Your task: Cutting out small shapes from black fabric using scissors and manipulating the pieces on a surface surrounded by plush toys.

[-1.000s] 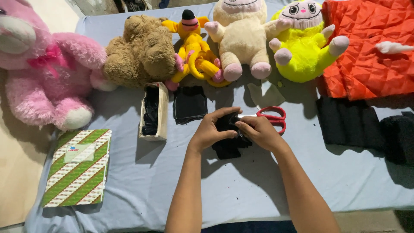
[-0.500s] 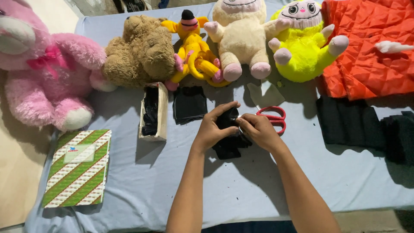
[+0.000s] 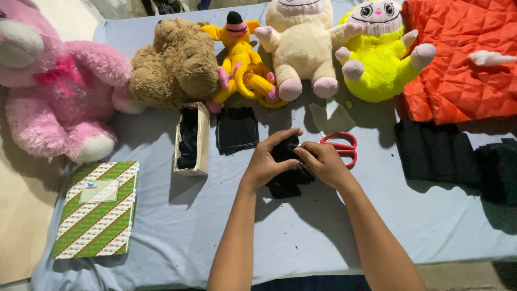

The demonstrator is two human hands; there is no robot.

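Blue-sheeted table (image 3: 161, 226): both hands (image 3: 296, 161) pinch black cloth (image 3: 284, 183), its length running toward the toys.

The black piece (image 3: 285, 180) under both hands looks like soft, matt cloth, slightly fuzzy at its edges. Just right of it, the scissors (image 3: 340, 146) have glossy red plastic handles. The sheet (image 3: 301, 237) beneath it is smooth, matt pale-blue cloth, speckled with dark lint. Left of the piece, a second black square (image 3: 236, 129) is the same matt fabric, and the box (image 3: 191, 140) looks like dull, worn cardboard. The toys behind are plush: the brown bear (image 3: 175, 64) shaggy, the pink one (image 3: 59, 91) fluffy. The orange cloth (image 3: 463, 59) is quilted with a faint sheen. The booklet (image 3: 97, 207) has a glossy paper cover.
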